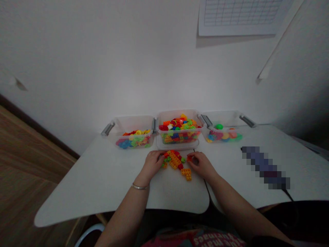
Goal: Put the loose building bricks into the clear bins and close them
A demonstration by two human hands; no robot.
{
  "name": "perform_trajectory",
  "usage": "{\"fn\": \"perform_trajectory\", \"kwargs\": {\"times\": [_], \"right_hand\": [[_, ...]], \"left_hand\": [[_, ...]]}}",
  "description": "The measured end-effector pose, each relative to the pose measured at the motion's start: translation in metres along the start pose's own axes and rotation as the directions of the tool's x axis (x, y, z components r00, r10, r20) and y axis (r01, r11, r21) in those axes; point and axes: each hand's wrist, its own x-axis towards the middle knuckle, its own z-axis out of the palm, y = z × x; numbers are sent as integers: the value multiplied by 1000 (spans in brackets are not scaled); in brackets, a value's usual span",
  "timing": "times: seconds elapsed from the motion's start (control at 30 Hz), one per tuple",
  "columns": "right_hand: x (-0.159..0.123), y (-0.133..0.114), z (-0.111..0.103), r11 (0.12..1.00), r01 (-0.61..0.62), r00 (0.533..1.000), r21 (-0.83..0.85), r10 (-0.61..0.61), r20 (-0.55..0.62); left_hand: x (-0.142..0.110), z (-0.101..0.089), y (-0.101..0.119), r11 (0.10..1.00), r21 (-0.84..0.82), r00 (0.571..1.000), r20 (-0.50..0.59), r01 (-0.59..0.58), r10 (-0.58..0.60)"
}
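- Firstly, landmark: middle clear plastic bin (179,115), heaped with mixed bricks, standing on a clear lid (177,146) on a white table (102,192).
- Left hand (152,164): just in front of the landmark, curled, fingertips against the loose plastic building bricks (173,160); whether it grips any of them cannot be told.
- Right hand (201,165): also in front of the landmark, fingers bent and closing toward a small red brick (189,157); hold unclear at this darkness.
- Loose bricks: red, orange and green, lying between both hands, directly in front of the landmark; an orange plate brick (186,174) sits nearest the person.
- Metal bangle (140,186): on the left wrist, in front of the landmark.
- Left-hand bin (133,120): touching the landmark's left side, holding smaller blue, yellow and red pieces.
- Right-hand bin (221,118): touching the landmark's right side, holding round pieces, one a green ball (219,126).
- Pixelated object (266,167): on the table, well right of the landmark, unidentifiable, with a black cable (288,194).
- Paper grid chart (239,13): on the wall, above and right of the landmark.
- Risk: a knuckle catching the lid's edge could jolt the landmark, and its heaped top could shed bricks; loose bricks pushed apart could scatter across the smooth table.
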Motion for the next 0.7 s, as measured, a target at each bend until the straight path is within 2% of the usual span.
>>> {"fn": "perform_trajectory", "kwargs": {"times": [0.1,0.2,0.4,0.53,0.7], "right_hand": [[3,-4,-6,996,-40,988,78,51,-144],[14,-11,-20,994,-3,954,110,36,-297],[71,-19,-58,986,104,869,128,-28,-493],[123,-19,-69,986,104,856,129,-22,-516],[171,-18,-65,989,20,915,146,40,-400]], "left_hand": [[0,0,1,1000,5,1000,-5,15,-15],[0,0,1,1000,5,1000,-4,15,-15],[0,1,-1,1000,10,1000,6,21,-21],[-1,1,-1,1000,14,1000,7,12,-12],[-1,-1,1,1000,13,1000,9,22,-22]]}}
